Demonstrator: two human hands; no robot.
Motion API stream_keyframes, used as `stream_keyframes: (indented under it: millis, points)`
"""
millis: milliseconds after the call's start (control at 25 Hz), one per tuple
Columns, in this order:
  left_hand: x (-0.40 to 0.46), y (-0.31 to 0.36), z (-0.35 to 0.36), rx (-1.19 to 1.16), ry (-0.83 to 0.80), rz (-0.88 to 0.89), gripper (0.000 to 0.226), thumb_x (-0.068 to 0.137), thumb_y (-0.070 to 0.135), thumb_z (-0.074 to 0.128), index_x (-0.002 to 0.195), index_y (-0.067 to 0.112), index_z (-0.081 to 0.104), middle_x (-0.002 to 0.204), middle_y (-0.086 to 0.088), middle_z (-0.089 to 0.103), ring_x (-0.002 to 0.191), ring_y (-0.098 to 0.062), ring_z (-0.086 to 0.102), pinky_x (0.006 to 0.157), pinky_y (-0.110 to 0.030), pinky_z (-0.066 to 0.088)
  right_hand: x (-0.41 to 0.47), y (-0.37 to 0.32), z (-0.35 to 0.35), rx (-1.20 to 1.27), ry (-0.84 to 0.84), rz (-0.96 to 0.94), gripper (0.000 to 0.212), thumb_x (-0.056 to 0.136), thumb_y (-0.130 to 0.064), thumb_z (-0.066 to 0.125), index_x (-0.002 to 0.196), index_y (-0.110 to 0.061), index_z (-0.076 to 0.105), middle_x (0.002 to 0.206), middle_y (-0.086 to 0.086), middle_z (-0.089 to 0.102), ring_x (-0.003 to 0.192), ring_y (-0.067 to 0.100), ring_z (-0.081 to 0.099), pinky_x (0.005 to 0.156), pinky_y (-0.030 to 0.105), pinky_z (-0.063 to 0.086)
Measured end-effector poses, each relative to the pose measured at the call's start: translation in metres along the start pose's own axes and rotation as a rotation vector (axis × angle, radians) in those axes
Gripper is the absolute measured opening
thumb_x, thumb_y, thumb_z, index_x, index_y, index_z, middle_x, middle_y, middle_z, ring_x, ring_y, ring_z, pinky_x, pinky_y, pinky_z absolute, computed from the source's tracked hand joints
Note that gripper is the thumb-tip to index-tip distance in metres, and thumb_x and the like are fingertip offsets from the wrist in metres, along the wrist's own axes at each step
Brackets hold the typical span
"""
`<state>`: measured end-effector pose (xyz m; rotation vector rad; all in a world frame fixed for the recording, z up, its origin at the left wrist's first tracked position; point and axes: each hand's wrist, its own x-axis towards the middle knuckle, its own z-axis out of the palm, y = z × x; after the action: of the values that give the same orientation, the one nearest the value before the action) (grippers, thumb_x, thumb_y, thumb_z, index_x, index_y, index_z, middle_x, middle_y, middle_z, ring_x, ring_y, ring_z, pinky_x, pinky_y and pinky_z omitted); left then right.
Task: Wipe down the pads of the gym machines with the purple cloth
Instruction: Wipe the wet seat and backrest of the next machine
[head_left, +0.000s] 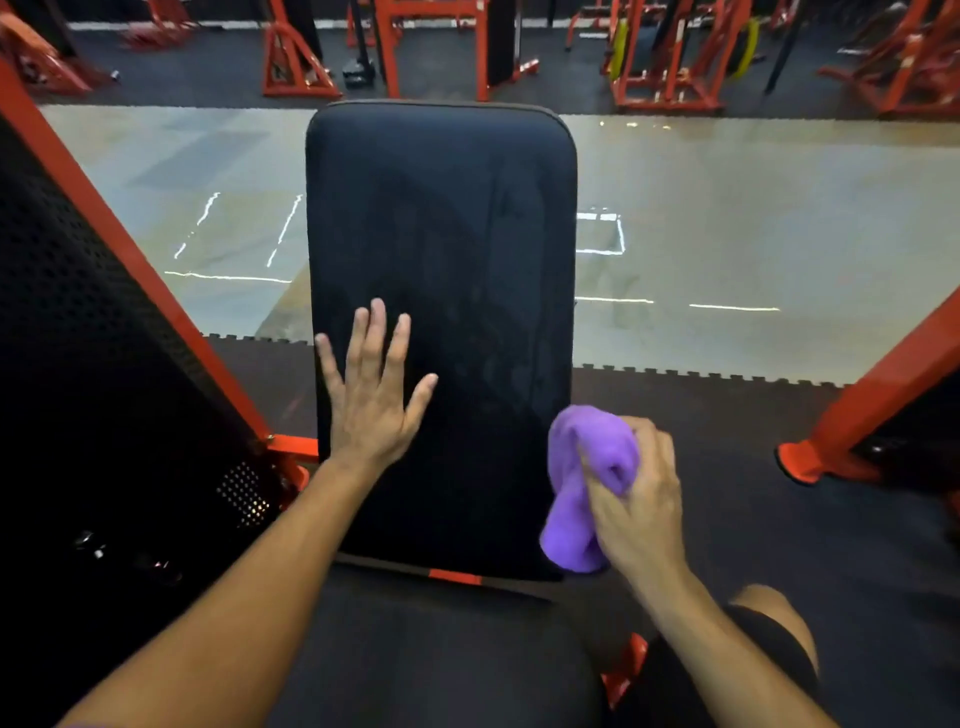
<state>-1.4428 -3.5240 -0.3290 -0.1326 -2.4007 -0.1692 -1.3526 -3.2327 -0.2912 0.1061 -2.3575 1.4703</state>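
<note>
A long black back pad (467, 249) of a gym bench stretches away from me in the middle of the view. My left hand (371, 387) lies flat on its lower left part, fingers spread and straight. My right hand (636, 493) grips the bunched purple cloth (582, 488) at the pad's lower right edge; the cloth touches the side of the pad and hangs down below my fist. A second black pad (431, 660), the seat, lies nearest to me at the bottom.
Orange frame beams slope up on the left (104, 218) and right (883, 384), with a black perforated panel (78, 364) on the left. Beyond the pad are a pale floor strip (753, 208), dark rubber mats, and several orange machines (670, 62) at the back.
</note>
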Motion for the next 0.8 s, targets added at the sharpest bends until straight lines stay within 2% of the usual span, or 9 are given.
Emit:
stream_keyframes:
  millis: [40,120,160,240,320,400,600,720,800]
  points:
    - [0.009,-0.006,0.013,0.035,-0.009,0.054,0.076,0.103,0.051,0.044,0.165,0.020,0.013,0.173,-0.011,0.005,0.160,-0.025,0.001,0.124,-0.068,0.003,0.019,-0.002,0.009,-0.093,0.030,-0.223,0.027,0.078,-0.015,0.049,0.104,-0.010,0.053,0.107,0.005,0.051,0.096,0.017,0.048,0.086,0.016,0.045]
    - [0.013,-0.014,0.043,0.066,0.020,0.097,0.080,0.102,0.053,0.041,0.166,0.025,0.002,0.173,-0.007,-0.009,0.160,-0.024,-0.008,0.122,-0.071,0.005,0.064,-0.004,0.034,-0.284,0.079,-0.553,0.036,0.071,-0.007,0.049,0.107,-0.005,0.051,0.103,0.012,0.049,0.099,0.028,0.045,0.096,0.044,0.047]
    - [0.011,-0.017,0.055,0.078,0.055,0.093,0.082,0.100,0.054,0.041,0.166,0.026,0.000,0.173,-0.005,-0.012,0.160,-0.023,-0.009,0.123,-0.069,0.004,0.082,-0.004,0.049,-0.403,0.096,-0.643,0.040,0.070,-0.005,0.052,0.110,-0.005,0.052,0.106,0.014,0.051,0.102,0.033,0.047,0.099,0.057,0.044]
    - [0.011,-0.022,0.068,0.094,0.133,0.101,0.081,0.100,0.055,0.037,0.166,0.026,0.002,0.173,-0.004,-0.011,0.160,-0.023,-0.007,0.124,-0.063,-0.001,0.100,0.012,0.075,-0.700,0.080,-0.725,0.059,0.065,-0.010,0.063,0.124,-0.009,0.055,0.125,0.015,0.051,0.122,0.040,0.047,0.111,0.065,0.032]
    - [0.010,-0.025,0.072,0.079,0.164,0.130,0.078,0.101,0.056,0.033,0.167,0.025,0.005,0.174,-0.004,-0.008,0.160,-0.023,-0.005,0.126,-0.060,-0.002,0.093,0.043,0.088,-0.901,-0.016,-0.775,0.077,0.067,-0.027,0.071,0.142,-0.013,0.055,0.147,0.013,0.041,0.142,0.039,0.034,0.119,0.066,0.018]
    - [0.011,-0.025,0.075,0.080,0.203,0.153,0.077,0.101,0.056,0.031,0.167,0.024,0.007,0.174,-0.005,-0.006,0.160,-0.023,-0.004,0.126,-0.059,-0.001,0.076,0.071,0.084,-0.941,-0.070,-0.857,0.082,0.074,-0.039,0.074,0.149,-0.018,0.050,0.156,0.010,0.034,0.147,0.036,0.028,0.121,0.064,0.013]
    - [0.009,-0.026,0.078,0.070,0.203,0.151,0.077,0.101,0.056,0.030,0.166,0.023,0.007,0.174,-0.005,-0.006,0.160,-0.023,-0.004,0.126,-0.058,-0.001,0.046,0.118,0.061,-1.011,-0.308,-0.989,0.086,0.079,-0.028,0.078,0.154,-0.022,0.038,0.156,0.008,0.034,0.149,0.033,0.025,0.123,0.058,0.012]
    - [0.010,-0.025,0.079,0.063,0.214,0.146,0.077,0.101,0.056,0.030,0.166,0.023,0.008,0.174,-0.005,-0.005,0.160,-0.023,-0.004,0.126,-0.059,0.000,0.075,0.098,0.054,-0.954,-0.260,-1.120,0.058,0.090,-0.018,0.067,0.146,-0.023,0.053,0.144,0.007,0.047,0.135,0.033,0.043,0.119,0.054,0.022]
    - [0.010,-0.025,0.079,0.064,0.219,0.149,0.077,0.100,0.056,0.030,0.166,0.022,0.008,0.174,-0.005,-0.005,0.160,-0.023,-0.003,0.126,-0.058,0.000,0.113,0.056,0.053,-0.817,-0.077,-1.123,0.042,0.095,-0.015,0.062,0.137,-0.020,0.064,0.137,0.007,0.052,0.126,0.034,0.049,0.111,0.056,0.033]
